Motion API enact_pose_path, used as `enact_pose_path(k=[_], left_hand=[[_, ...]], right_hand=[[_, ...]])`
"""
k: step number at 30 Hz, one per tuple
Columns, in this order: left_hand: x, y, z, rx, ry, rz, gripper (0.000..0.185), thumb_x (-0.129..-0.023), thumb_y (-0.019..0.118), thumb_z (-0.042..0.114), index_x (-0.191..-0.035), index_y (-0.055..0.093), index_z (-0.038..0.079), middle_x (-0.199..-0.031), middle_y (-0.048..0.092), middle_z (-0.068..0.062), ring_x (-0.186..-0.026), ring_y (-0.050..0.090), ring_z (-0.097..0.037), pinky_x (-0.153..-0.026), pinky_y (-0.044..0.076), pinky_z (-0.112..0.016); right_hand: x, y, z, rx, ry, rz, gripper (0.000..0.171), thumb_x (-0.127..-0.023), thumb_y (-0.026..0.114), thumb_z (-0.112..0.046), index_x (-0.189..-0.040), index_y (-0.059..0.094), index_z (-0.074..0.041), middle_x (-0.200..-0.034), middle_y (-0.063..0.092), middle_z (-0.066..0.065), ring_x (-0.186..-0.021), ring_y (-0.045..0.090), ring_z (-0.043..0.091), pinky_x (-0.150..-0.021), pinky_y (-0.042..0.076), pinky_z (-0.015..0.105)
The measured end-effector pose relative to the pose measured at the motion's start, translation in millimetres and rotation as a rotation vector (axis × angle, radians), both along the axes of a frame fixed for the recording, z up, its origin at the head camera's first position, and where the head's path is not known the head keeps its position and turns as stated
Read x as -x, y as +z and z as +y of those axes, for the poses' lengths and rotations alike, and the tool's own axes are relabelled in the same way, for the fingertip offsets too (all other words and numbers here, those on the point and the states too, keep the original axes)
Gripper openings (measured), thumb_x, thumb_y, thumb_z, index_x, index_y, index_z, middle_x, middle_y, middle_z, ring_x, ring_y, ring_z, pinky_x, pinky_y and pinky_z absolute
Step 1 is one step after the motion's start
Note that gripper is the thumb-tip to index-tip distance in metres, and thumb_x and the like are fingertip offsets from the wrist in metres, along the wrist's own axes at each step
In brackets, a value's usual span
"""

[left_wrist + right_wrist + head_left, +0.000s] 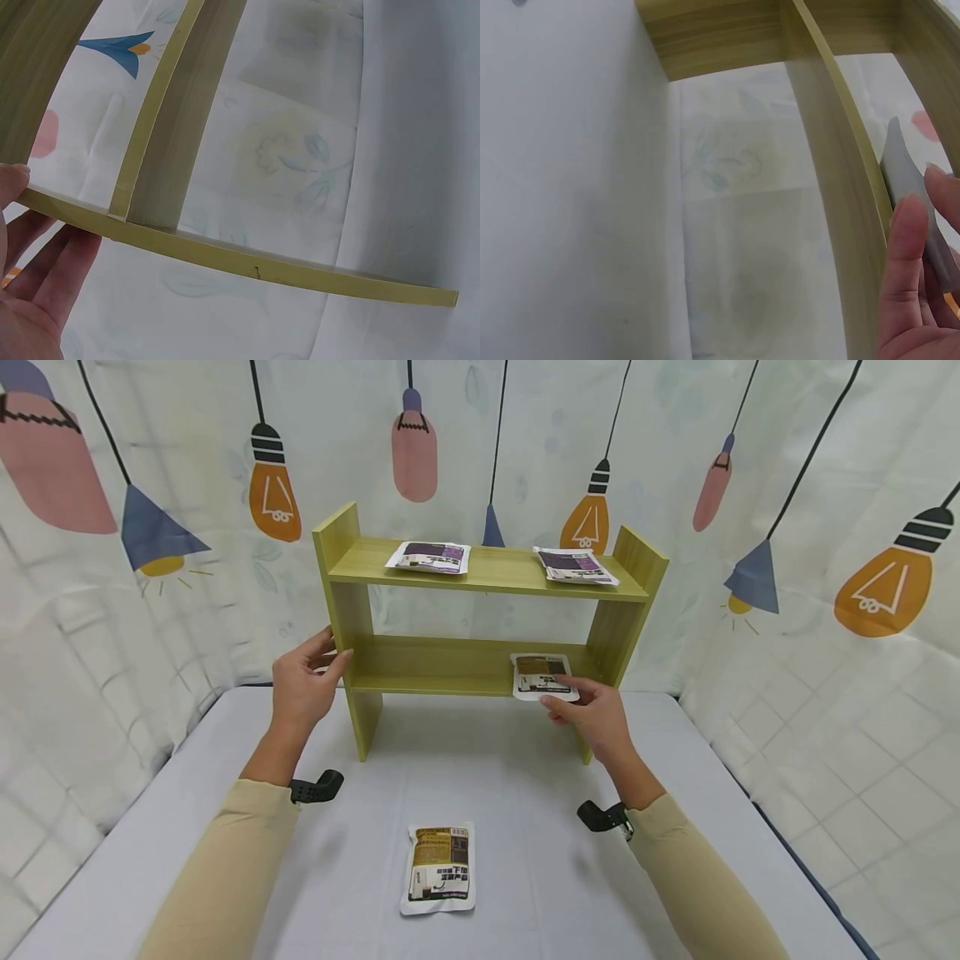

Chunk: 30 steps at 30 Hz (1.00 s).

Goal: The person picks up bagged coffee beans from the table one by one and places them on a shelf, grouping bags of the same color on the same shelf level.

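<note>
A small wooden shelf [472, 681] with two boards stands upright on the table. My left hand [306, 681] holds its left side panel [247, 262], the thumb on one face and the fingers on the other. At the right part of the lower board, my right hand [592, 710] pinches a brown-and-white sealed pouch [542, 677] by its near right corner. In the right wrist view this pouch [907, 176] appears edge-on against the board, with thumb and fingers on either side. Two purple-and-white pouches lie on the top board, one left [430, 557] and one right [575, 567].
Another brown-and-white pouch [439, 870] lies flat on the white tabletop [360, 868], near the front middle. A patterned curtain [495, 460] hangs behind the shelf and along both sides. Each wrist bears a black strap with a camera [318, 787].
</note>
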State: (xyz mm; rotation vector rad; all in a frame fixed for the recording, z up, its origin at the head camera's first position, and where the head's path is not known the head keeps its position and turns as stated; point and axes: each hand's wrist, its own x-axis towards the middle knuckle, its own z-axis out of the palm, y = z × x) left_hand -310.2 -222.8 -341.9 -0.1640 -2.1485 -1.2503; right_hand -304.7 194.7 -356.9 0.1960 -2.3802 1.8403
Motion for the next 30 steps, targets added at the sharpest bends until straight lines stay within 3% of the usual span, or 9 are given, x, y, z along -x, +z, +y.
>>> enact_pose_path(k=[9, 17, 23, 30], left_hand=[[0.2, -0.8, 0, -0.007, -0.004, -0.003, 0.048, -0.099, 0.068, 0.028, -0.146, 0.059, 0.024, -0.134, 0.07, -0.012, -0.114, 0.072, -0.032, -0.086, 0.055, -0.01], [0.2, -1.1, -1, -0.009, -0.006, 0.002, 0.047, -0.099, 0.068, 0.028, -0.146, 0.059, 0.026, -0.133, 0.07, -0.011, -0.114, 0.072, -0.032, -0.085, 0.056, -0.011], [0.5, -0.8, 0, -0.016, -0.008, 0.007, 0.047, -0.099, 0.069, 0.027, -0.145, 0.059, 0.026, -0.133, 0.071, -0.011, -0.114, 0.072, -0.032, -0.082, 0.053, -0.006], [0.7, -0.2, 0, -0.022, -0.008, 0.006, 0.047, -0.099, 0.069, 0.026, -0.145, 0.06, 0.026, -0.132, 0.071, -0.011, -0.114, 0.072, -0.031, -0.08, 0.05, -0.003]], right_hand=[[6.1, 0.8, -4, 0.011, -0.027, 0.005, 0.055, -0.08, 0.088, -0.033, -0.13, 0.072, -0.014, -0.086, 0.077, 0.012, -0.067, 0.075, 0.017, -0.071, 0.065, 0.03], [9.8, 1.3, -4, 0.026, -0.017, 0.006, 0.052, -0.082, 0.087, -0.03, -0.129, 0.073, -0.012, -0.078, 0.077, 0.001, -0.062, 0.073, 0.016, -0.068, 0.065, 0.033], [11.8, 3.6, -5, 0.04, -0.017, -0.027, 0.05, -0.084, 0.086, -0.027, -0.129, 0.072, -0.01, -0.076, 0.076, -0.001, -0.056, 0.068, 0.011, -0.063, 0.064, 0.028], [12.6, 5.7, -8, 0.076, -0.022, -0.026, 0.048, -0.083, 0.087, -0.024, -0.126, 0.072, -0.006, -0.076, 0.076, 0.006, -0.053, 0.067, 0.01, -0.058, 0.062, 0.025]])
